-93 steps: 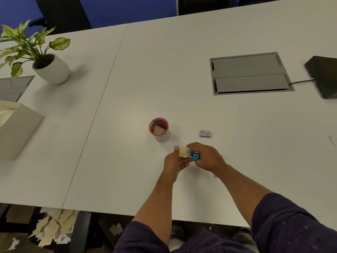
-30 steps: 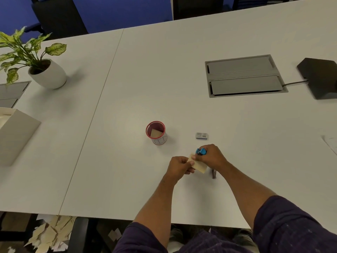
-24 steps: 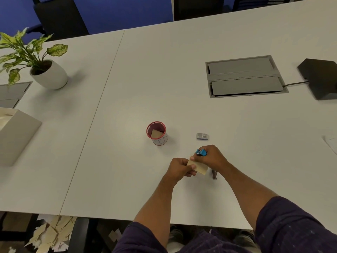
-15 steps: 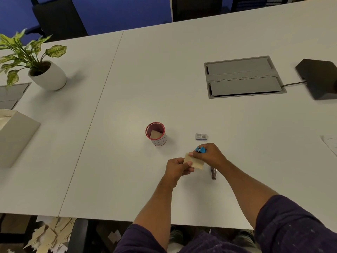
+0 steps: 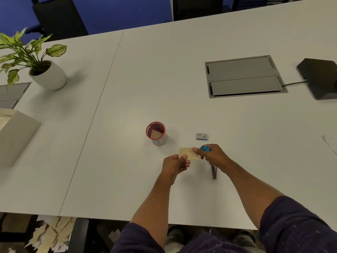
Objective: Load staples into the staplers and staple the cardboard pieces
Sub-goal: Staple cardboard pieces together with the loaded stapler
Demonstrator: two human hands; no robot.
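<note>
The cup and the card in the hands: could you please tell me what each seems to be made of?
The cup looks like paper or thin plastic, though the view cannot settle which: white wall, red rim, matte. The card looks like plain cardboard: tan, flat, dull, stiff in the left hand's pinch.

I see even, soft overhead light on the table (image 5: 182,70); the plant (image 5: 27,50) at upper left and the cup (image 5: 156,133) at centre cast faint shadows. Table edges bow from wide-angle distortion. Detail looks slightly soft throughout.
</note>
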